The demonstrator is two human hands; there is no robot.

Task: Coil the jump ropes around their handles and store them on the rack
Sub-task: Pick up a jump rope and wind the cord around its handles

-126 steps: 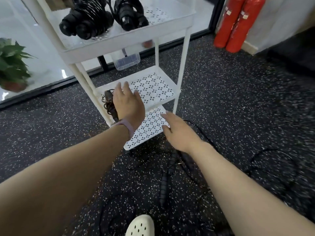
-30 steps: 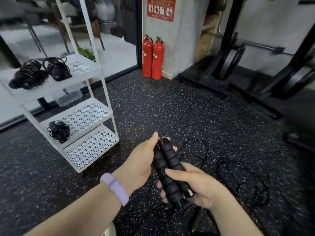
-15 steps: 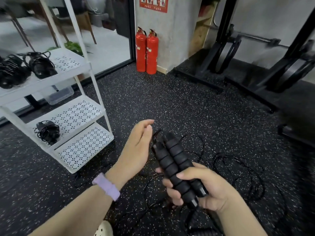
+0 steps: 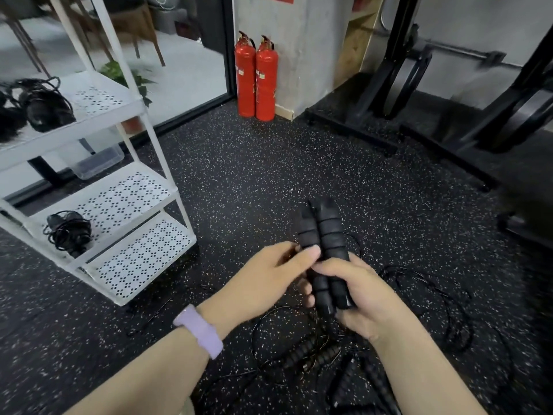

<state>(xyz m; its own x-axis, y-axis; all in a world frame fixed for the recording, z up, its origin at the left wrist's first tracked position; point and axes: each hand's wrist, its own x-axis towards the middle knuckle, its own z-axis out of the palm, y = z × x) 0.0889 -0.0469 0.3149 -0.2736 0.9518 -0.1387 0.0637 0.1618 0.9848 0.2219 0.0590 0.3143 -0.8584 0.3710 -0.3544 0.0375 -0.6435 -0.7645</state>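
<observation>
Speckled black rubber flooring (image 4: 245, 181) of a gym stretches toward two red fire extinguishers (image 4: 257, 79) and a white three-tier rack (image 4: 167, 187), where a person stands gripping a pair of black ribbed jump-rope handles (image 4: 324, 247) side by side, upright, in the right hand (image 4: 359, 292), fingers wrapped around their lower half. Half a second earlier the left hand (image 4: 269, 274) hovered open and apart from the handles; it has now closed in, thumb and fingertips pinching at the left handle's middle, seemingly on the thin cord there, though the cord itself is too fine and blurred to confirm. That suggests winding of this rope is about to begin, with none of it yet coiled. Three bundled ropes already sit on the rack, one on the middle shelf (image 4: 67, 232), two on the top (image 4: 42, 106), the leftmost cut off by the frame edge. More loose ropes (image 4: 317, 351) lie tangled on the floor beneath the hands, their count unclear.
</observation>
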